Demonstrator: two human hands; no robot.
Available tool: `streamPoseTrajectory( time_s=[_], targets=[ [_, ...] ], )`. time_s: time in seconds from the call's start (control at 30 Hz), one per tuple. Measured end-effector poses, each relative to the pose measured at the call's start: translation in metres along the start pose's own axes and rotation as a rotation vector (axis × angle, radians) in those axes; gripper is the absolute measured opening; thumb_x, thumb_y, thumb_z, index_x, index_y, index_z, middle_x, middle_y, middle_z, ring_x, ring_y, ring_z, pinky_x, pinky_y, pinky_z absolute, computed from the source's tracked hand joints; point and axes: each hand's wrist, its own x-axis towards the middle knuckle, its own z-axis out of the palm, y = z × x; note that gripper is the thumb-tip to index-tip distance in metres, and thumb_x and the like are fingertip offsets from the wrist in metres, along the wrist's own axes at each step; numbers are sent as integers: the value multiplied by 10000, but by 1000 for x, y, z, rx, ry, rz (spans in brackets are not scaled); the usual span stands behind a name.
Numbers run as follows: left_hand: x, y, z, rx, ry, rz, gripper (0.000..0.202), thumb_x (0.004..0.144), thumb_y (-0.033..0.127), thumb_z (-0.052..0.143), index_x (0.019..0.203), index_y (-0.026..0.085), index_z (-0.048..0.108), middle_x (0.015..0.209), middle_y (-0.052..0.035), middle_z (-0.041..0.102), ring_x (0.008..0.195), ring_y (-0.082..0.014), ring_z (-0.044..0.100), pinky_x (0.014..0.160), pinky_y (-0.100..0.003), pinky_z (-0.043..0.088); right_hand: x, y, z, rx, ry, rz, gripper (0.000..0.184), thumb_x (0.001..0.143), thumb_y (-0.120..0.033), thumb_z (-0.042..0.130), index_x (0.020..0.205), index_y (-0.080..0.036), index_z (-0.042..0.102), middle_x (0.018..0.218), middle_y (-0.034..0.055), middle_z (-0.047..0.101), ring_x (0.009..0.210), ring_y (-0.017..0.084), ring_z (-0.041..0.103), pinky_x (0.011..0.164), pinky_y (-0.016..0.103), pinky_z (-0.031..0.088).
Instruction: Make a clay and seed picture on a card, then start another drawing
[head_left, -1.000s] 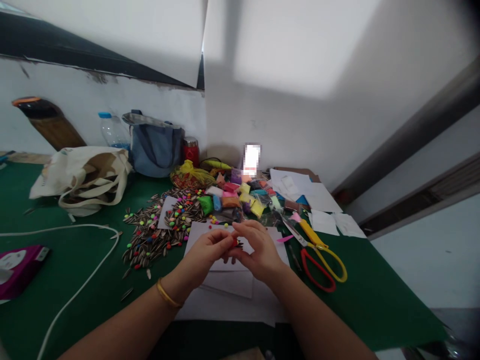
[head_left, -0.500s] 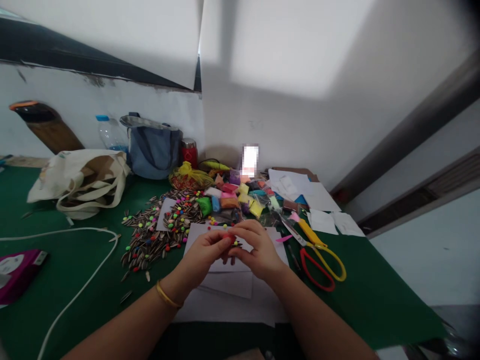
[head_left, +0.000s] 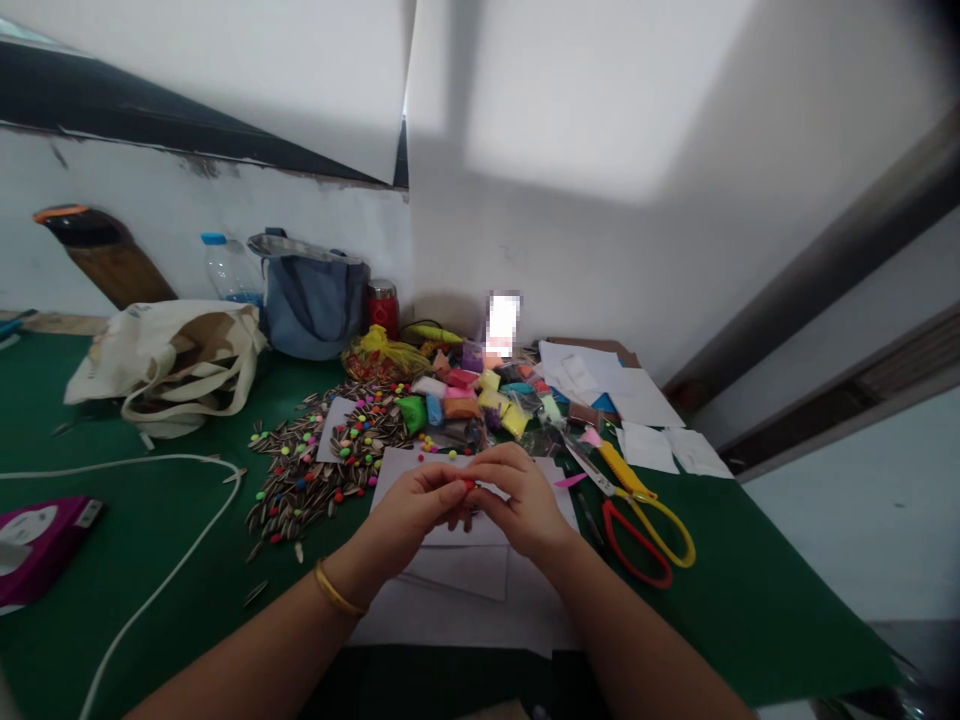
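Above the white paper sheets, my two hands meet fingertip to fingertip. A small red lump, which looks like modelling clay, shows between them. My left hand is closed, its thumb and index finger pinching the lump from the left. From the right, my right hand has its thumb and fingers closed round the same lump. The fingers cover most of it. Small dark pieces show just under the fingertips, too blurred to name. To the left lies a heap of striped sunflower seeds mixed with small coloured balls.
Coloured clay packets lie behind the hands. Scissors with red and yellow handles and a yellow cutter lie to the right. A canvas bag, a blue bag and a white cable are on the left.
The fingers have closed in over the red lump, so less of it shows now. The whole view has shifted slightly; the things on the table stay in place.
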Motion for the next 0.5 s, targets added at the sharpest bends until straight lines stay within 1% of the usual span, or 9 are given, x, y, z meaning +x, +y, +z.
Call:
streamPoseTrajectory(
  time_s=[0.1,0.2,0.27,0.37,0.43,0.5],
  targets=[
    [0,0,0,21,-9,-18,246,787,371,745,795,144,650,642,-7,598,581,-116,527,572,-255,396,1,0,0,7,0,-16,127,923,-296,599,991,-264,702,984,53,675,938,210,602,841,389,510],
    [1,1,-1,17,-9,-46,257,791,376,740,758,145,634,638,0,588,581,-111,537,577,-247,401,0,-1,1,18,-6,-8,103,913,-254,605,968,-249,691,975,50,667,939,203,597,847,381,506],
    [1,1,-1,-15,-12,-65,258,800,377,733,768,141,634,642,1,586,578,-105,535,585,-244,409,0,-2,1,39,1,15,104,919,-257,596,965,-245,689,978,51,659,946,200,597,854,378,507],
    [0,2,-1,-65,-17,-76,246,809,368,726,797,140,634,652,-2,589,573,-102,537,578,-240,405,-1,-1,0,88,0,41,157,935,-343,586,991,-250,699,991,62,656,959,207,605,862,380,516],
    [0,2,-1,-89,-23,-67,230,801,351,736,824,148,630,676,-1,595,582,-110,553,581,-249,412,-1,1,-1,114,-4,41,234,917,-434,601,1023,-254,706,998,69,656,961,216,611,857,382,523],
    [0,1,-2,-101,-39,-48,228,788,336,751,846,156,624,699,-3,604,595,-117,566,588,-257,417,-2,2,-2,115,2,46,279,897,-475,617,1045,-258,711,982,68,654,942,217,616,838,377,529]
  ],
)
